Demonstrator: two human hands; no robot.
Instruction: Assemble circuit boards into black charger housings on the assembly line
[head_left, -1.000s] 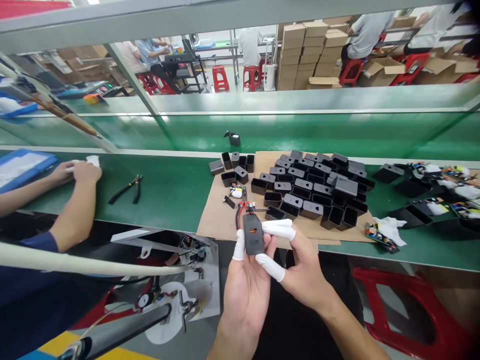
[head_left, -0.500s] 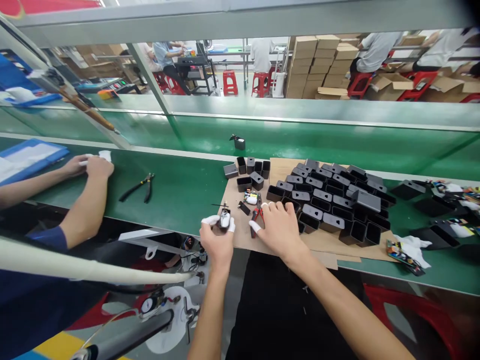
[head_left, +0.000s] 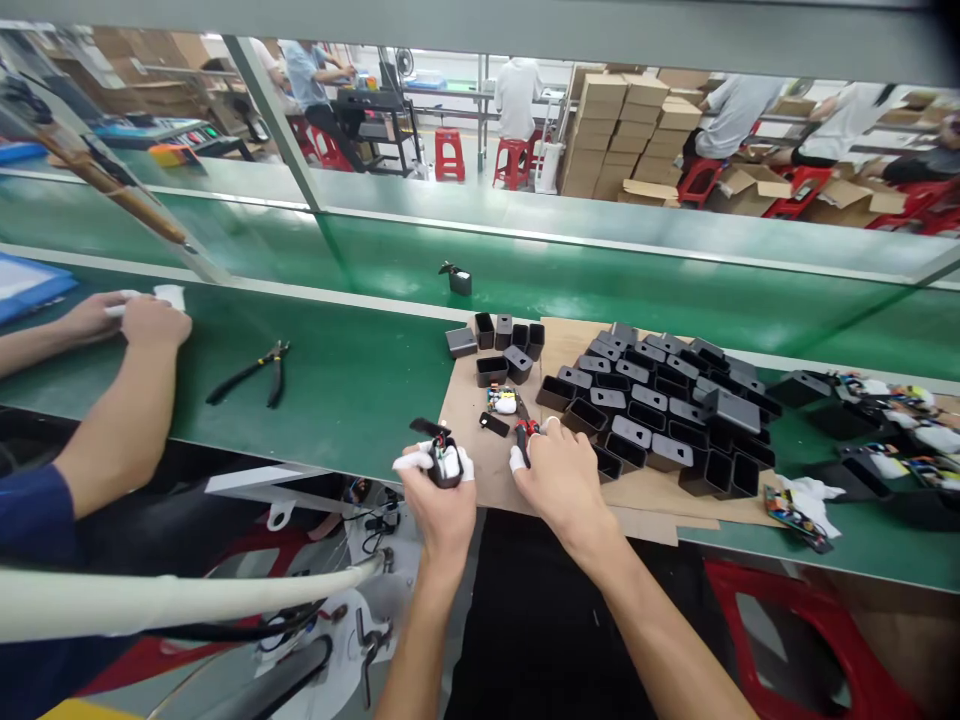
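Note:
My left hand (head_left: 436, 512), with white covers on its fingertips, is closed round a small black case (head_left: 445, 478). White material and thin wires show in the case's open top, and a black flap (head_left: 429, 428) stands out beside it. To the right, my right hand (head_left: 564, 482) has its thumb and fingers round the red-and-black handles of pliers (head_left: 523, 430), whose jaws point away from me. Just left of the pliers lie a small black end cap (head_left: 493, 424) and a circuit board (head_left: 502, 399) with white and yellow parts.
Many black cases (head_left: 649, 400) crowd the cardboard sheet (head_left: 491, 488). Circuit boards (head_left: 799, 515) lie at right. Another pair of pliers (head_left: 251, 374) rests at left, near a co-worker's hands (head_left: 154, 325). One case (head_left: 460, 281) stands on the green strip behind.
My right hand has closed round the pliers' handles. The case in my left hand has tilted, so its flap and wires show more. The view has shifted slightly.

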